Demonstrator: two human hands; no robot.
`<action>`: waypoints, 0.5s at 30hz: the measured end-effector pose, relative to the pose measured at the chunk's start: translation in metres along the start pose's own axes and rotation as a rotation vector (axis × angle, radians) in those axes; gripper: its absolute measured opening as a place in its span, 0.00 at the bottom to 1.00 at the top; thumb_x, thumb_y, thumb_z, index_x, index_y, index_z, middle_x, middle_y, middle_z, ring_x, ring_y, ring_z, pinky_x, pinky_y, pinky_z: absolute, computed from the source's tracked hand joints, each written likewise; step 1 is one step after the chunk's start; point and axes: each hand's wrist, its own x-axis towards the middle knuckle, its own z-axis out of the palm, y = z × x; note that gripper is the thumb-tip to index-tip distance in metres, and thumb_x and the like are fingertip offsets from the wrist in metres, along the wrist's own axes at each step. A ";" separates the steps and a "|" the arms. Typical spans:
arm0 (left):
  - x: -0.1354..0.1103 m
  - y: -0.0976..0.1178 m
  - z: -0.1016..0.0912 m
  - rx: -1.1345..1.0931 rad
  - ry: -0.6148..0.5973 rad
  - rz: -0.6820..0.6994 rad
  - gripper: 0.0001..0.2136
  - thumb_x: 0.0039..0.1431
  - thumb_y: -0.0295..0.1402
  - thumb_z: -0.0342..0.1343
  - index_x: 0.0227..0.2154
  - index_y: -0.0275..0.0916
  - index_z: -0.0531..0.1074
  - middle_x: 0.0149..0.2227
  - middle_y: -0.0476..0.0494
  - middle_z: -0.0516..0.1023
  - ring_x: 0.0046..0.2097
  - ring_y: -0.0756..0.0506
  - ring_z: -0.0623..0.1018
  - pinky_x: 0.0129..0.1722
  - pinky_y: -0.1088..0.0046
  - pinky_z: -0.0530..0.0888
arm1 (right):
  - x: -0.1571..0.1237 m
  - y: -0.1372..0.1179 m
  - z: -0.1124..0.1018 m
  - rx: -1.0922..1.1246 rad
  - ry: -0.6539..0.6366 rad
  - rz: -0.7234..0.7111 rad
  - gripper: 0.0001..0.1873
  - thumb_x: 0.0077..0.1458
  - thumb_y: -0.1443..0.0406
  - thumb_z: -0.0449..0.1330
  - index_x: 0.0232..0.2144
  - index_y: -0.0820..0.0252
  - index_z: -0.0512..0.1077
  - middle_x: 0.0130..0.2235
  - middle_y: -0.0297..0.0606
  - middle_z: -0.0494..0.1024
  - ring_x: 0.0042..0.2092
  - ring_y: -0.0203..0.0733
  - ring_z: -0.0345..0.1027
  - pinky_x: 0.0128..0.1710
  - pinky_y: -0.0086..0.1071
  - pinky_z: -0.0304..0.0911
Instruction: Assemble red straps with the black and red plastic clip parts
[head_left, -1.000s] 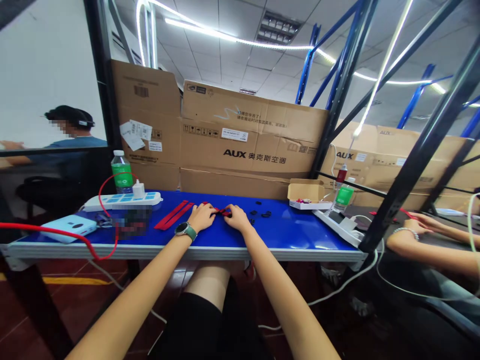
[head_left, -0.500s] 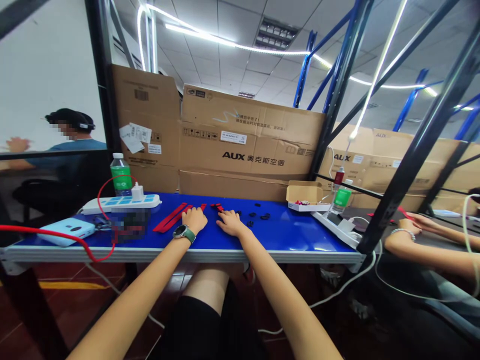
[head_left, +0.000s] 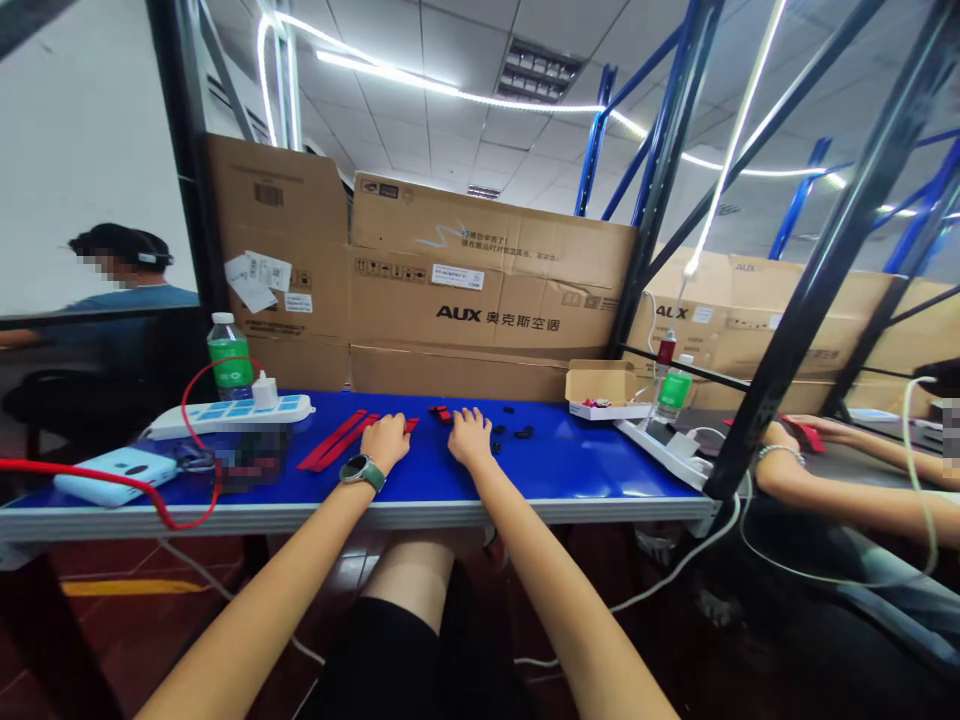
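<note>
On the blue tabletop, my left hand [head_left: 387, 440], with a watch on its wrist, lies palm down over the red straps [head_left: 330, 450]. A short red end shows just past its fingers, and the fingertips rest flat with no grip visible. My right hand [head_left: 471, 438] is palm down with its fingers spread, holding nothing that I can see. Left of its fingertips lies a small red piece with black parts [head_left: 441, 414]. Close to its right side are several small black plastic pieces [head_left: 523, 433], too small to identify; the hand may cover others.
At the left stand a power strip [head_left: 232, 414] with a white charger, a light-blue device [head_left: 116, 475], red cables and a water bottle [head_left: 229, 356]. An open small box [head_left: 606, 408] and another power strip [head_left: 664, 455] are at the right. Cardboard [head_left: 487, 300] walls the back. A co-worker's arm [head_left: 840, 490] is at the right.
My right hand has shifted right, off the red piece with black parts, and its fingers have spread. My left hand stays over the straps. The whole view has swung slightly.
</note>
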 end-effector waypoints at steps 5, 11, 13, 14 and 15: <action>0.003 0.001 0.000 0.077 0.005 0.081 0.14 0.63 0.24 0.45 0.42 0.32 0.76 0.37 0.27 0.81 0.43 0.34 0.82 0.41 0.62 0.74 | 0.001 0.011 -0.008 -0.131 -0.006 0.169 0.20 0.62 0.75 0.49 0.49 0.61 0.77 0.54 0.56 0.75 0.58 0.58 0.65 0.58 0.55 0.53; 0.004 0.001 -0.001 -0.016 0.077 0.087 0.12 0.63 0.27 0.47 0.42 0.36 0.76 0.39 0.32 0.82 0.42 0.37 0.82 0.41 0.66 0.73 | 0.004 0.003 -0.015 -0.176 -0.003 0.104 0.16 0.59 0.74 0.54 0.45 0.68 0.79 0.48 0.62 0.76 0.51 0.57 0.70 0.47 0.43 0.63; 0.004 0.002 -0.002 -0.071 0.115 0.158 0.11 0.63 0.29 0.48 0.41 0.39 0.76 0.40 0.36 0.82 0.43 0.40 0.81 0.42 0.67 0.72 | 0.004 0.001 -0.016 -0.171 0.000 0.128 0.17 0.61 0.75 0.52 0.45 0.68 0.79 0.48 0.63 0.76 0.51 0.57 0.71 0.46 0.43 0.63; 0.004 0.003 -0.003 -0.093 0.122 0.211 0.11 0.63 0.29 0.48 0.40 0.41 0.76 0.40 0.38 0.82 0.43 0.40 0.81 0.42 0.67 0.71 | 0.003 0.001 -0.017 -0.159 0.005 0.143 0.18 0.61 0.75 0.51 0.45 0.68 0.79 0.48 0.63 0.76 0.51 0.57 0.71 0.47 0.44 0.63; 0.004 0.005 -0.003 -0.114 0.115 0.272 0.11 0.63 0.29 0.49 0.40 0.42 0.76 0.39 0.39 0.82 0.43 0.41 0.81 0.43 0.67 0.71 | 0.003 0.001 -0.017 -0.141 0.010 0.155 0.18 0.62 0.74 0.51 0.45 0.67 0.79 0.48 0.63 0.76 0.52 0.57 0.70 0.48 0.45 0.62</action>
